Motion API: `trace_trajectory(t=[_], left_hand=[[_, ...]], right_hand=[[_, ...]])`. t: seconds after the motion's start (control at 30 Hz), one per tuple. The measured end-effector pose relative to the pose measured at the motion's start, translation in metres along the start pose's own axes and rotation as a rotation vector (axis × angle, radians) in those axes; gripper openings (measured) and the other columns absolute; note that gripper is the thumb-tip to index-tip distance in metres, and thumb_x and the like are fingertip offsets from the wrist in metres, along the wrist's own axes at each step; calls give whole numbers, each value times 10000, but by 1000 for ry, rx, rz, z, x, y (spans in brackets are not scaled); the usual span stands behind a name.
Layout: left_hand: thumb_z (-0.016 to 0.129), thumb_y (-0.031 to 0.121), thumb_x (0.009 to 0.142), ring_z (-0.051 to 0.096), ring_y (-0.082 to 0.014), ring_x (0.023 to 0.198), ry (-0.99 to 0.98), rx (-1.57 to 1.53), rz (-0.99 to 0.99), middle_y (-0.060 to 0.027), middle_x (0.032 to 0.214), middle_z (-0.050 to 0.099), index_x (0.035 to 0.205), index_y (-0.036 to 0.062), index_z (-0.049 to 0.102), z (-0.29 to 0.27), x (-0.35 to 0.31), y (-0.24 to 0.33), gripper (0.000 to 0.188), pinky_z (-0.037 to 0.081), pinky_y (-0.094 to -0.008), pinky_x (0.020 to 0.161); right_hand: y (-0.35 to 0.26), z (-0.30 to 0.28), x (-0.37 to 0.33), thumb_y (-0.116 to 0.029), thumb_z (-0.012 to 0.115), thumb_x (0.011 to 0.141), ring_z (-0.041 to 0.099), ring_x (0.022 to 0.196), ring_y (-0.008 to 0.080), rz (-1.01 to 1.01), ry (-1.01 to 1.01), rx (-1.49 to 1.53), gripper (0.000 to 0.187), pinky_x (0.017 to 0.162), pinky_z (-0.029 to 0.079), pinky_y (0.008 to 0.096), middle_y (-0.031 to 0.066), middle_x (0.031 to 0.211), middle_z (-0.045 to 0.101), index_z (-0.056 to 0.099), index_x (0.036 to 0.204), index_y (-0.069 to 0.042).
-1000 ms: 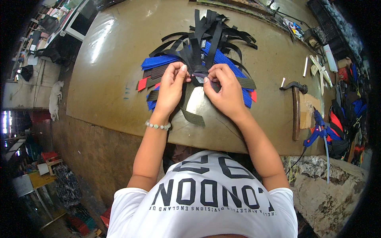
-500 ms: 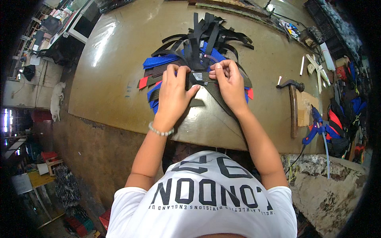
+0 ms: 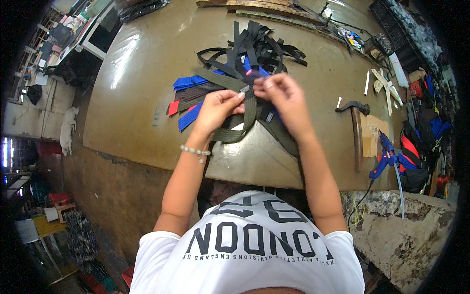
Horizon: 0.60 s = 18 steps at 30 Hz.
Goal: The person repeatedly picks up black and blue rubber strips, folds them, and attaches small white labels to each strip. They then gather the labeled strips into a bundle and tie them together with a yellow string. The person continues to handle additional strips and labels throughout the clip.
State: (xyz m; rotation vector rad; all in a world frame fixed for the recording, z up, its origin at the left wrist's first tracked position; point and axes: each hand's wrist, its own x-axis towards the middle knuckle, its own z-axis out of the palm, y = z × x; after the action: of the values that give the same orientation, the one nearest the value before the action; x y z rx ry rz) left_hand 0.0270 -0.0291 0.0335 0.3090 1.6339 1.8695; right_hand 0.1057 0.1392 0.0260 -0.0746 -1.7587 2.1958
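My left hand [image 3: 219, 109], wearing a beaded bracelet, pinches an olive-green webbing strap [image 3: 250, 111] near a small pale label. The strap curves in a loop below the fingers. Close beside it, my right hand [image 3: 284, 94] is closed, slightly blurred by motion, around a small slender dark thing with a pink tip [image 3: 250, 73]; its kind is not clear. Around and under both hands lies a pile of straps: black ones [image 3: 252, 41] fan out at the far side, blue ones [image 3: 188, 82] and red-ended ones [image 3: 173, 108] spread to the left.
On the right of the brown table [image 3: 132, 112] lie a hammer [image 3: 358, 132], a wooden block [image 3: 373, 134] and a blue glue gun [image 3: 387, 156]. White sticks and a taped cross shape [image 3: 387, 89] are farther back. Wooden planks [image 3: 274, 14] line the far edge.
My left hand has gone from resting on the pile to pinching a lifted olive strap with its label. My right hand, still closed, has shifted slightly right.
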Motion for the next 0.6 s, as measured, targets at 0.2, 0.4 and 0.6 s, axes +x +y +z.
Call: trace_trajectory(t=[0.2,0.4,0.6], left_hand=[[665,119,899,667,-111,684,77,126,83,-95,795,691,924,-75,658,-17,4,-34,196,553,-216,649],[658,126,898,662,-99,679,104,213,6,-80,783,687,926,-64,654,-14,-2,-23,192,525,-207,594],[663,128,891,643,-79,652,128,248,28,-56,753,673,913,-52,655,-15,-3,-26,182,495,-196,562]], right_hand=[[18,16,-8,-26,614,868,534,788,54,-88,78,-465,84,667,460,192,74,990,625,556,888,31],[14,13,-8,3,629,795,483,709,52,-160,20,-563,97,605,411,190,88,1014,610,537,812,28],[14,13,-9,-3,635,785,477,678,74,-195,5,-576,114,618,412,207,94,999,600,533,815,39]])
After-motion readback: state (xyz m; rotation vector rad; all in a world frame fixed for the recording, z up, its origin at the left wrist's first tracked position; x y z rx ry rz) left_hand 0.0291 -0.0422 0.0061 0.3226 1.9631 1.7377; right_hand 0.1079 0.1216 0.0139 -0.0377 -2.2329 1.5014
